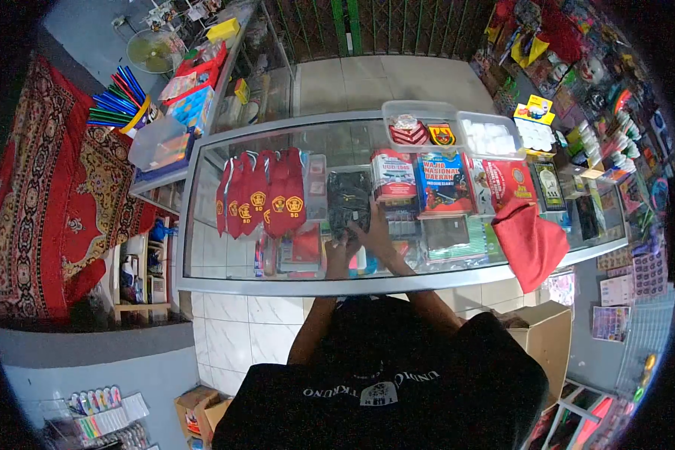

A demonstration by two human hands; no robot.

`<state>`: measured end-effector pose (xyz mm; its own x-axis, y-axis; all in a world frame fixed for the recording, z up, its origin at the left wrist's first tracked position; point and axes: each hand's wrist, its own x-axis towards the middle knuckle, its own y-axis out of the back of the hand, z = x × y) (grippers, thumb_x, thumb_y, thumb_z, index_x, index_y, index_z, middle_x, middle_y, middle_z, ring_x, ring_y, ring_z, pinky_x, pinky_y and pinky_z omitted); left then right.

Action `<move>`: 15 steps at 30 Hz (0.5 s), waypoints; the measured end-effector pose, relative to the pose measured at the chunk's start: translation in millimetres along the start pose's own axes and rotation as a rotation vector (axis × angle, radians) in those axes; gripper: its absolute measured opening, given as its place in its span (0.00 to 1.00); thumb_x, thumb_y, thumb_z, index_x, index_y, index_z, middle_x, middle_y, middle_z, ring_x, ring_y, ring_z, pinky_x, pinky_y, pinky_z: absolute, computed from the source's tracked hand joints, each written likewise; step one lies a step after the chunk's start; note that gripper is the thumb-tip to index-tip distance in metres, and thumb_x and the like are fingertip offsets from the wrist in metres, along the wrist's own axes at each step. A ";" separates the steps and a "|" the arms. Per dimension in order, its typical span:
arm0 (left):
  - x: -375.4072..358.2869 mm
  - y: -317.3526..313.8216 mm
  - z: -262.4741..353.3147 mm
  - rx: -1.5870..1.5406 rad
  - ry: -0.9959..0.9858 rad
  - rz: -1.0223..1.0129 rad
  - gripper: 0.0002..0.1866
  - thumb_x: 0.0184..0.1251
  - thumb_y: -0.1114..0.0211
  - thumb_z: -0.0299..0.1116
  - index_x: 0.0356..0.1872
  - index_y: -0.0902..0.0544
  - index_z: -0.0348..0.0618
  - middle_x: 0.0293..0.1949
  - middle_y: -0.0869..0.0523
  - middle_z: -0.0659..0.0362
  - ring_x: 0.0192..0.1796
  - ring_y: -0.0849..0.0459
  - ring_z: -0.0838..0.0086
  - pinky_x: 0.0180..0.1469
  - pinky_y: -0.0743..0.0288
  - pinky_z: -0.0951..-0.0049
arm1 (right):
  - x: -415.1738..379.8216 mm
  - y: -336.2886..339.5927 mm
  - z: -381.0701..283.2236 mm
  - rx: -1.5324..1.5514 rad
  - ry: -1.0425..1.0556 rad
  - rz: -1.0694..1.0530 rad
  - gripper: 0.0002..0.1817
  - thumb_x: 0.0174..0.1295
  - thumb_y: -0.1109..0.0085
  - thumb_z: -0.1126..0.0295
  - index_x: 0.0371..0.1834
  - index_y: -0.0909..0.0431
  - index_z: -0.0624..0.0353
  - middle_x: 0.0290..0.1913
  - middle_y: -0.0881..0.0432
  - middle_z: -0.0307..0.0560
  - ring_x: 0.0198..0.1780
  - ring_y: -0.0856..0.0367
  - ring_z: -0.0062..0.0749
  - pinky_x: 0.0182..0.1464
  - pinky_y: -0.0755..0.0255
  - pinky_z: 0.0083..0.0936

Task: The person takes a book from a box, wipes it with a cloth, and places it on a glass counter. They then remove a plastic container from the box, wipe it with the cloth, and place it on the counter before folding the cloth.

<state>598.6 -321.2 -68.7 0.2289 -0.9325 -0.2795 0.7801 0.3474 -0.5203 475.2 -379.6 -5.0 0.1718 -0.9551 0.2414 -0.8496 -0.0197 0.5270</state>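
Inside the glass case [202,225] — left hand [340,253], right hand [375,232] on black packet [349,199].

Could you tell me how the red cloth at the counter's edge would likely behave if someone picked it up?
The red cloth is probably floppy: it drapes over the counter edge in soft folds. It looks light and unlikely to roll, though a push might slide it off the smooth glass.

item: black packet [349,199]
appearance: dark, glossy, wrapped in clear plastic, roughly rectangular
pose: lying flat, long side running near to far
place: inside the glass display case [202,281], middle of the shelf, just right of the red pennants and left of the boxed book
contact: left hand [340,251] at its near edge; right hand [375,232] at its near right corner
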 end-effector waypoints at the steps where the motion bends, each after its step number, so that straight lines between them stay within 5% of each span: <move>1: 4.5 0.1 1.4 -0.028 0.011 -0.005 0.18 0.70 0.40 0.40 0.54 0.30 0.44 0.42 0.17 0.49 0.41 0.14 0.58 0.44 0.17 0.58 | -2.4 0.6 -2.1 -0.093 0.048 0.013 0.45 0.56 0.34 0.55 0.72 0.48 0.64 0.68 0.43 0.72 0.68 0.41 0.63 0.68 0.44 0.45; 5: 24.9 2.0 6.1 -0.159 0.099 -0.005 0.19 0.70 0.40 0.41 0.54 0.31 0.43 0.42 0.17 0.50 0.44 0.15 0.59 0.46 0.18 0.59 | -13.4 5.5 -1.5 -0.295 0.185 -0.121 0.39 0.56 0.34 0.60 0.69 0.41 0.59 0.69 0.44 0.69 0.68 0.42 0.63 0.68 0.43 0.47; 15: 64.0 16.7 5.8 -0.225 0.181 -0.103 0.20 0.71 0.43 0.44 0.51 0.29 0.36 0.41 0.17 0.51 0.49 0.17 0.63 0.56 0.24 0.65 | 16.3 -8.4 6.9 -0.286 0.215 -0.057 0.34 0.50 0.35 0.71 0.64 0.33 0.59 0.69 0.42 0.66 0.66 0.38 0.62 0.65 0.38 0.44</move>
<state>629.6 -375.6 -90.7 0.0321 -0.9383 -0.3444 0.6407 0.2838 -0.7134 481.7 -397.0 -11.1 0.3413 -0.8704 0.3549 -0.6669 0.0419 0.7440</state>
